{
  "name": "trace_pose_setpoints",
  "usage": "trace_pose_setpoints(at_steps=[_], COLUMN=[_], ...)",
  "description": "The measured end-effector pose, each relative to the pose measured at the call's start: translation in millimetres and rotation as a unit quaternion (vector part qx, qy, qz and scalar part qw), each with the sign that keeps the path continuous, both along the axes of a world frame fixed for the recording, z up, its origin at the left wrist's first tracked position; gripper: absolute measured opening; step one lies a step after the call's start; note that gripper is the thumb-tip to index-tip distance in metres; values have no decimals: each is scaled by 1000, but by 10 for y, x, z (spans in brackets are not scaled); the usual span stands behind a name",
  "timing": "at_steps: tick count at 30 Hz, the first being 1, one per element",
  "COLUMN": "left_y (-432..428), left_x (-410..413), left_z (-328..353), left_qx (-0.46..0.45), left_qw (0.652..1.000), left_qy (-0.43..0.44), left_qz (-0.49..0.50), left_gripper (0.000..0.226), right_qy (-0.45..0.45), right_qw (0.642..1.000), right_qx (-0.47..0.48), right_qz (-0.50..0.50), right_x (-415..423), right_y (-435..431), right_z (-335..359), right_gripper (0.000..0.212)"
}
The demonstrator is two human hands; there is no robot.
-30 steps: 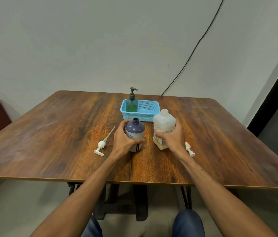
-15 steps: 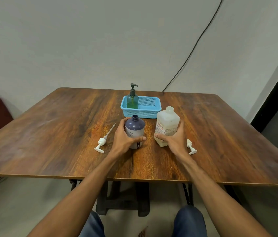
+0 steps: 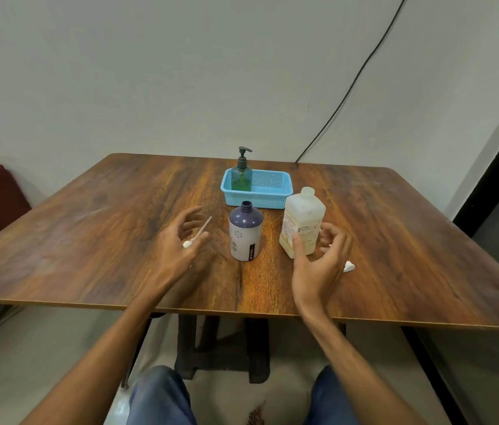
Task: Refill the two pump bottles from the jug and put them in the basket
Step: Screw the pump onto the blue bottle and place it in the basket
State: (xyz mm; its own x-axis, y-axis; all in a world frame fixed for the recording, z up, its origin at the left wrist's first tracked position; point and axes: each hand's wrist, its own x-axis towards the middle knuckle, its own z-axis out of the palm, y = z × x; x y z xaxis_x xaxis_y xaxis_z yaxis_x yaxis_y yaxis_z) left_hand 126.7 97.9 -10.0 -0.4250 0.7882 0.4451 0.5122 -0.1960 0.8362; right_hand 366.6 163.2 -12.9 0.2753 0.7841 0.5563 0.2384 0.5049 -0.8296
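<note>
Both hands hover open and empty above the table (image 3: pixel 95 240): left hand (image 3: pixel 177 243) over the loose white pump (image 3: pixel 196 236), right hand (image 3: pixel 318 265) just beside the uncapped jug (image 3: pixel 302 222). The purple bottle (image 3: pixel 245 231), neck open, stands mid-table between them. The green pump bottle (image 3: pixel 241 176) stands in the blue basket's (image 3: pixel 269 196) left end, toward the far edge.

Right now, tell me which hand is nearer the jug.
Right. The right hand is open beside the jug, thumb at its base; the left hand is beyond the purple bottle.
</note>
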Motion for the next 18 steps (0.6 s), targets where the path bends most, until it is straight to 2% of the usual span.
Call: trace_pose_setpoints(at_steps=[2, 4, 8, 13, 15, 18], left_y=[-74, -119, -124, 9, 38, 73], left_x=[-213, -430, -656, -741, -762, -806], left_z=[-19, -63, -102, -168, -178, -208], left_qx=[-18, -44, -142, -224, -232, -210], left_qw=[997, 984, 928, 862, 850, 849], left_qy=[76, 171, 340, 440, 456, 471], left_qz=[14, 5, -47, -119, -127, -116], left_gripper=[43, 41, 55, 66, 68, 58], right_qy=[-16, -50, -76, -125, -131, -120], right_qw=[998, 994, 976, 946, 936, 927], right_qx=[26, 9, -108, -190, -202, -210], right_qz=[52, 101, 174, 233, 256, 287], right_x=[-146, -314, -578, -697, -718, -745], right_y=[-129, -153, -63, 81, 148, 230], right_z=[-61, -141, -255, -287, -262, -219], right_gripper=[38, 39, 70, 103, 109, 108])
